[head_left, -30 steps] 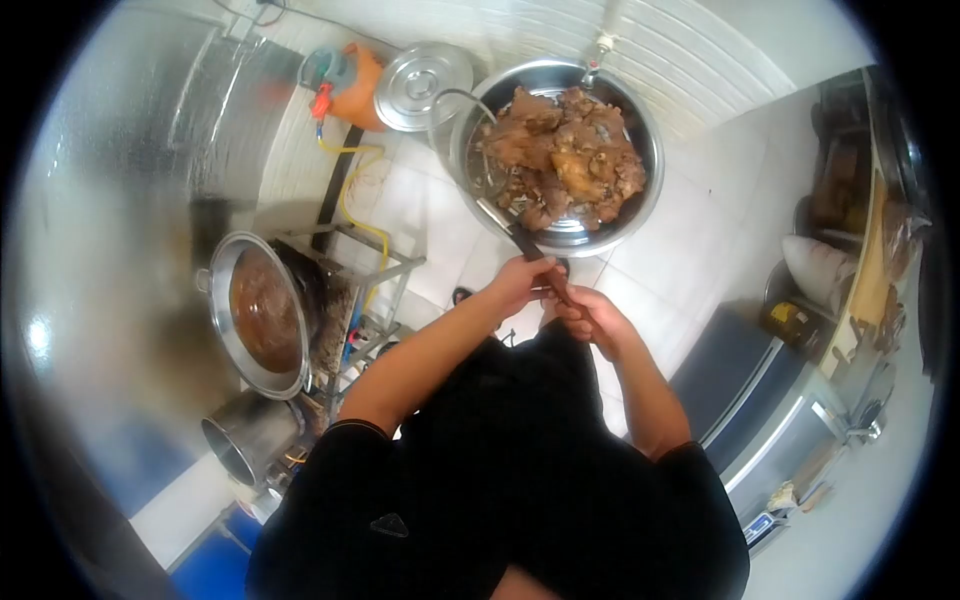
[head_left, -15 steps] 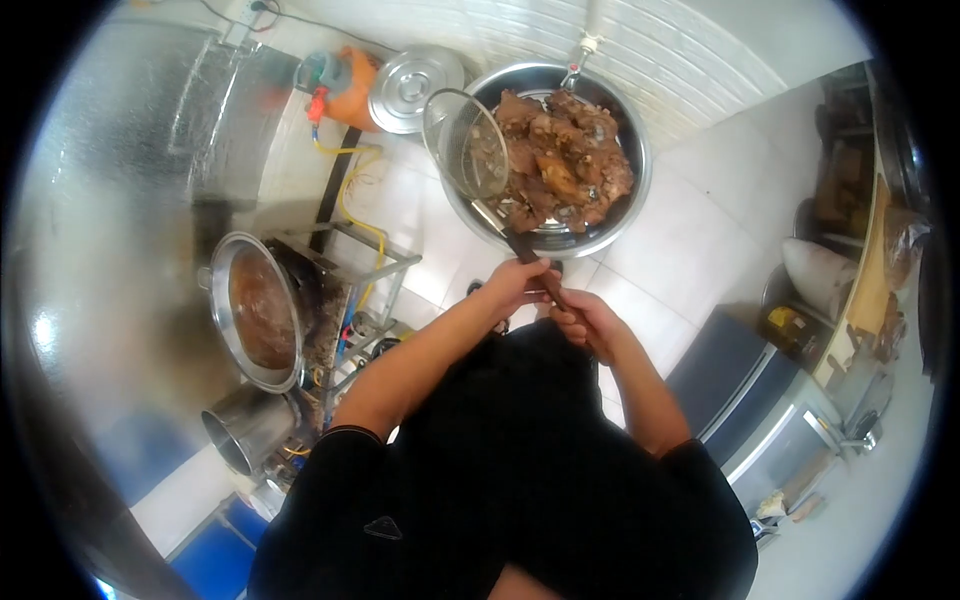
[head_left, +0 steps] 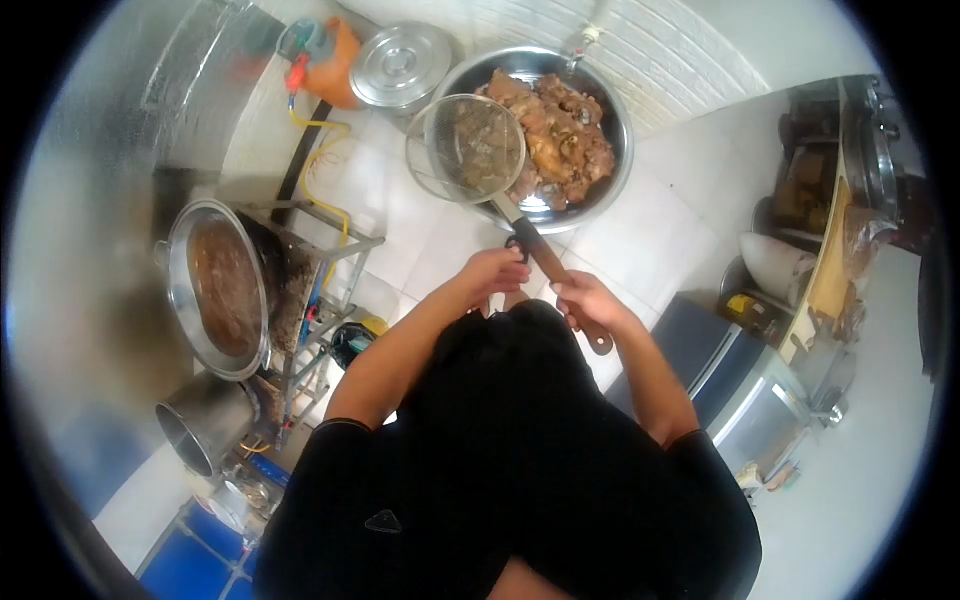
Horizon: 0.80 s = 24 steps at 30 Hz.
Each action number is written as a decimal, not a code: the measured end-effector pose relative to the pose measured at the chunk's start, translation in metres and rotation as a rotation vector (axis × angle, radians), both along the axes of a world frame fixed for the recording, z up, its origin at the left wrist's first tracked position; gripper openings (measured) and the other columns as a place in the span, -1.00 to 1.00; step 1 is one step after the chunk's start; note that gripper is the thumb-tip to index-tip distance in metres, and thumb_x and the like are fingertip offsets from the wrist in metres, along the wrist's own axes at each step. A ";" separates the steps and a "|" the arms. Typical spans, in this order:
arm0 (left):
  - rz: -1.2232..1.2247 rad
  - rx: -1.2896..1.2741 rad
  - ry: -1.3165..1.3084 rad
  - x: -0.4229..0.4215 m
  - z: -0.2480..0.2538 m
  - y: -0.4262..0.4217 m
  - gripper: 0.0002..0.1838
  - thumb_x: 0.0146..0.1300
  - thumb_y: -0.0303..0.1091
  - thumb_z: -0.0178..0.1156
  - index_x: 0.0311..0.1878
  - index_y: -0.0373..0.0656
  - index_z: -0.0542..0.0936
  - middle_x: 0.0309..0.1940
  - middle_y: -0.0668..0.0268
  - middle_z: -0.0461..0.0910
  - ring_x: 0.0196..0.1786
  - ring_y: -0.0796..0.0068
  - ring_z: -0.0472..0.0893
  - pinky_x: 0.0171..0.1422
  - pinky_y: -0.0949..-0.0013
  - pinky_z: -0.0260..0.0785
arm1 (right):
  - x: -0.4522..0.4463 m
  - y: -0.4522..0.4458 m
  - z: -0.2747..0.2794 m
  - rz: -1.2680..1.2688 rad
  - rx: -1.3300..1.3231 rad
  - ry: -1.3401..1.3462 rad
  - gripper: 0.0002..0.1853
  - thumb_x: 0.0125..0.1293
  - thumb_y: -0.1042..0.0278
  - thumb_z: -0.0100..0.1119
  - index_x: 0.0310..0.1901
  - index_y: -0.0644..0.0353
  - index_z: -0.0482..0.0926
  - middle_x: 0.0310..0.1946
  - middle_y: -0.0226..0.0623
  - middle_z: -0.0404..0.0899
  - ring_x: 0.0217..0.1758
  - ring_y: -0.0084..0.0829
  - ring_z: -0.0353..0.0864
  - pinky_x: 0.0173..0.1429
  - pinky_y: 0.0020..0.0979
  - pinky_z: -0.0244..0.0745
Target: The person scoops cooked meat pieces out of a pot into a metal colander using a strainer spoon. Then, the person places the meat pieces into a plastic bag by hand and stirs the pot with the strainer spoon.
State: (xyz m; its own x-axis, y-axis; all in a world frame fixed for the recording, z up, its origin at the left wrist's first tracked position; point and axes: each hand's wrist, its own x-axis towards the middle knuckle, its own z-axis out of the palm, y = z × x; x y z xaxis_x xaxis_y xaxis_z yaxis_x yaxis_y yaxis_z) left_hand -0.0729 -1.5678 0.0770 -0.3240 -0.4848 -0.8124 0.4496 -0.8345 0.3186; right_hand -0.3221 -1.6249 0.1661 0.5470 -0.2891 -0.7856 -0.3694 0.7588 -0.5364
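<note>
My right hand (head_left: 590, 300) is closed around the brown wooden handle of a round wire-mesh skimmer (head_left: 430, 150). The handle's end, with a hole in it, sticks out below that hand. My left hand (head_left: 497, 274) is beside the handle, off it, with loosely bent fingers and nothing in them. The mesh hangs over the left rim of a wide steel basin (head_left: 626, 150) on the floor, which holds a heap of brown cooked meat (head_left: 560, 140). Brownish bits show at the mesh; whether they lie in it or beneath it I cannot tell.
At left a wide pot (head_left: 220, 290) of brown liquid sits on a metal stand (head_left: 350, 255), above a tilted steel pot (head_left: 205, 425). A lidded pot (head_left: 402, 65) and an orange gas cylinder (head_left: 335, 65) stand by the wall. A dark refrigerator (head_left: 670, 350) and shelving are on the right.
My left hand has let go of the skimmer's handle. My right hand keeps hold, with more of the handle's end now showing. The mesh has turned more face-on. The whole view has shifted slightly.
</note>
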 end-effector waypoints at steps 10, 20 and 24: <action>0.345 0.130 -0.282 0.100 -0.058 0.149 -0.61 0.56 -0.11 0.13 0.18 -0.25 0.57 0.02 0.07 0.71 0.06 0.16 0.73 0.17 0.17 0.60 | 0.014 0.041 -0.007 -0.108 -0.233 0.086 -0.70 0.54 0.24 0.20 0.10 0.28 0.47 -0.49 -0.36 0.54 -0.61 -0.51 0.55 -0.50 -0.40 0.49; 0.298 0.300 -0.507 0.139 -0.061 0.262 -0.79 0.42 -0.28 0.15 -0.05 -0.20 0.58 -0.33 0.23 0.69 -0.34 0.37 0.70 -0.28 0.36 0.57 | 0.032 -0.009 -0.059 0.020 -1.282 0.721 -0.17 0.27 0.49 0.20 0.60 0.10 0.19 0.12 0.16 0.59 0.00 0.16 0.69 0.05 0.06 0.63; 0.247 0.243 -0.629 0.136 -0.045 0.275 -0.77 0.42 -0.23 0.17 -0.05 -0.18 0.62 -0.28 0.18 0.72 -0.34 0.38 0.71 -0.29 0.33 0.61 | 0.049 -0.038 -0.124 -0.016 -1.406 0.873 -0.15 0.23 0.56 0.15 0.60 -0.03 0.22 0.08 0.14 0.60 -0.03 0.15 0.67 0.01 0.05 0.61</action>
State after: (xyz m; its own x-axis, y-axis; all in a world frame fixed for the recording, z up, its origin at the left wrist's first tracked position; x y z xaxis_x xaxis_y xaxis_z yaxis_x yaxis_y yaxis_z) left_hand 0.0628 -1.2929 0.0319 0.3368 -0.2648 -0.9036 0.4267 -0.8125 0.3972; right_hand -0.2730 -1.6631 0.0420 0.0994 -0.9946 0.0301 -0.9060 -0.1030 -0.4105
